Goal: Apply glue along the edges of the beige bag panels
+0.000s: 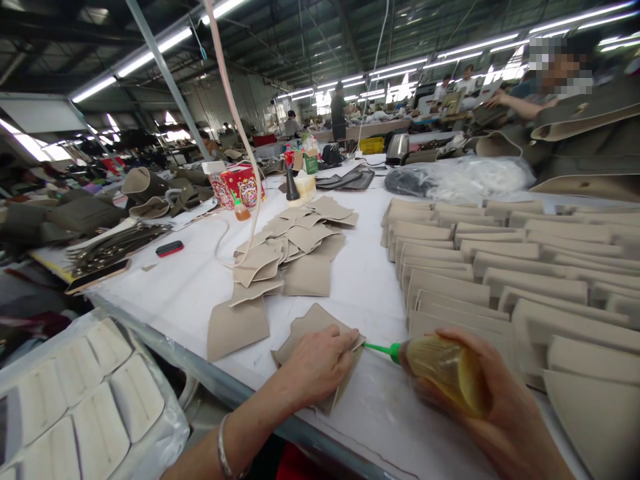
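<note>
My right hand is wrapped round a squeeze glue bottle of amber liquid. The bottle lies tilted on its side, and its thin green nozzle reaches left to the edge of a beige leather-like piece. My left hand grips that piece near its right corner, fingertips close to the nozzle's tip. Under it lies another beige piece, partly covered by the hand. Beyond my left hand, a loose heap of flat beige pieces spreads over the white-covered table.
Rows of folded beige pieces stand on the right. A red patterned box, a small glue bottle and a hanging pink hose are farther back. Pale panels lie low on the left. A co-worker is at the far right.
</note>
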{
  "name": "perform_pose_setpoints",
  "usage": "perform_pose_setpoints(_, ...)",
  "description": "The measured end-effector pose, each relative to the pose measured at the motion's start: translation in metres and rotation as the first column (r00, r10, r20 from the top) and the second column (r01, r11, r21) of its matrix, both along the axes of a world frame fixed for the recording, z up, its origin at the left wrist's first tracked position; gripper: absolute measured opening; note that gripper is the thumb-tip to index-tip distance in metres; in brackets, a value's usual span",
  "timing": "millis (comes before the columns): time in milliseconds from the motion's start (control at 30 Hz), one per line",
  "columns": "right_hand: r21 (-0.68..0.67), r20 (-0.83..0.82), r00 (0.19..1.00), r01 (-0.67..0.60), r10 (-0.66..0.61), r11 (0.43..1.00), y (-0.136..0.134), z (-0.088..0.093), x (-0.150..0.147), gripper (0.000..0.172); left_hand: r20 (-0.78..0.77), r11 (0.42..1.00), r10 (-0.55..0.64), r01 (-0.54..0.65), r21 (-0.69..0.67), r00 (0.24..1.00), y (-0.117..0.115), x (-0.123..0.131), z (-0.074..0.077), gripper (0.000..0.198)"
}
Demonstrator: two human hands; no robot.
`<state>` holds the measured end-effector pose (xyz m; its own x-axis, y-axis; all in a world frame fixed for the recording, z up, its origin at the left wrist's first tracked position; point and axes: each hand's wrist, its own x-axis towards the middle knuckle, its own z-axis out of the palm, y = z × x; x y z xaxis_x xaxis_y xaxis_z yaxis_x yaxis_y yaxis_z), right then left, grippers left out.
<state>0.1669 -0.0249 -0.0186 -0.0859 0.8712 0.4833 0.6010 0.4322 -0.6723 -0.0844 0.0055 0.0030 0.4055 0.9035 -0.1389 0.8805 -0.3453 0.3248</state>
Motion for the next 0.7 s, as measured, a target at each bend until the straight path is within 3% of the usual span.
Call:
perform_pose_setpoints(200, -0.169, -0.079, 0.996, 0.015, -0.029, 0.985, -0.0055, 0.0044, -0.0017, 0.044, 0.004, 1.000, 0.001, -0.001, -0.009, 1.000, 0.0000, 0.0013, 0.0012, 0.046)
perform_pose_setpoints(367, -0.133, -0.081, 0.996, 0.022, -0.033, 0.991, -0.0018, 0.0024, 0.0018, 0.047, 0.001, 1.000, 0.008, -0.008, -0.010, 1.000, -0.0005, 0.0014, 0.0006, 0.046)
perform_pose_setpoints(567, -0.245, -0.155, 0.986, 0.013, -0.053, 0.969, -0.0078, 0.0082, -0.0057, 0.041, 0.031, 1.000, -0.002, 0.003, -0.016, 1.000, -0.0004, 0.0015, 0.0010, 0.047)
perform_pose_setpoints(700, -0.170, -0.108, 0.992, 0.052, -0.071, 0.984, -0.0025, 0.0066, -0.0025, 0.046, 0.042, 1.000, -0.003, 0.004, -0.019, 0.999, -0.0004, 0.0015, 0.0010, 0.048)
